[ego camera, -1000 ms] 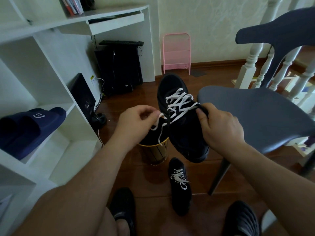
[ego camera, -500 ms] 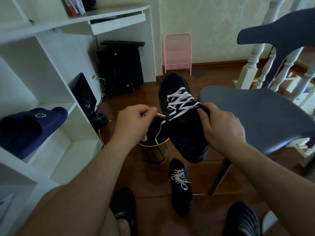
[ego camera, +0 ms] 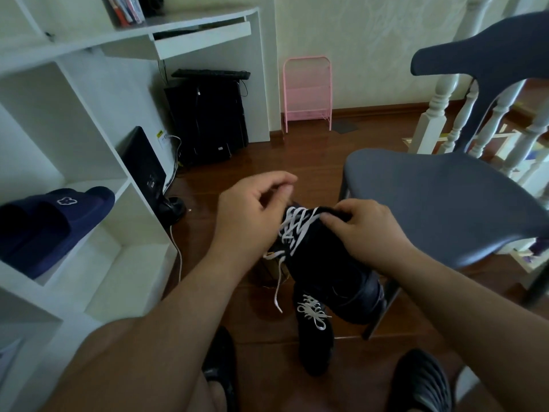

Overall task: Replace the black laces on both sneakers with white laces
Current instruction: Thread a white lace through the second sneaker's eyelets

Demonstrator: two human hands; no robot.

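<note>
1. Black sneaker (ego camera: 329, 272) held in mid-air over the wooden floor (ego camera: 297, 162), just left of the grey chair (ego camera: 439, 197); toe hidden behind the hands, heel low and near. White lace (ego camera: 292, 233) criss-crosses its eyelets; one loose end hangs down from the left side.
2. Right hand (ego camera: 368, 230) grips the sneaker's upper from the right, fingers curled round the black edge beside the lacing.
3. Left hand (ego camera: 252, 212) sits just left of the lacing, thumb and forefinger pressed together up top; whether they pinch the lace, cannot tell — blurred.
4. Second black sneaker (ego camera: 315, 337) stands on the floor below, white lace tied in a bow.
5. Small gold-rimmed bin (ego camera: 274, 266) behind the held sneaker, mostly hidden; contents not visible.
6. White shelf unit (ego camera: 89, 233) at left; one compartment holds navy slippers (ego camera: 50, 224).
7. Feet in dark footwear cut off at the bottom edge.
</note>
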